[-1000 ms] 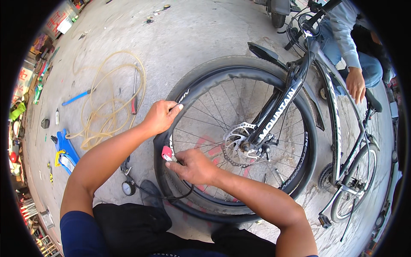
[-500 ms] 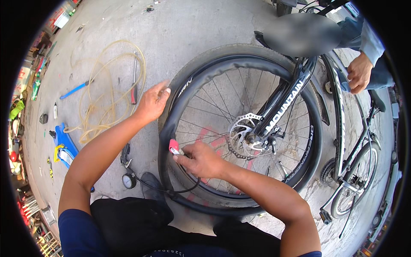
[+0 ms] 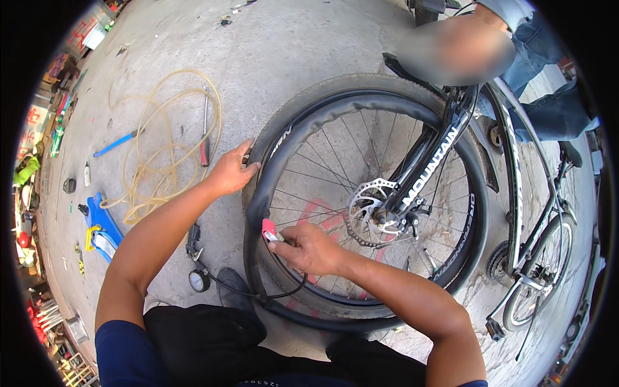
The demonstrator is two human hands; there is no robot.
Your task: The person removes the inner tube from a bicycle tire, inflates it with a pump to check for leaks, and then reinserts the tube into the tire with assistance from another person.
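Observation:
A bicycle front wheel with a knobby tyre stands in the black fork. A black inner tube hangs loose along its near side, outside the rim. At the tyre's left edge, my left hand has its thumb and fingers apart, fingertips touching the tyre. My right hand is closed around a pump head with a pink-red lever, held against the tube at the wheel's lower left. A black hose runs from my right hand toward a round pressure gauge. The valve is hidden.
A coiled clear hose, a screwdriver, a blue-handled tool and a blue-yellow tool lie on the concrete at left. Another person's hand and jeans are beside the bicycle frame at right.
My left hand has come down slightly against the tyre's edge. The other person's hand has moved from beside the frame up toward the handlebar area. My right hand keeps its hold.

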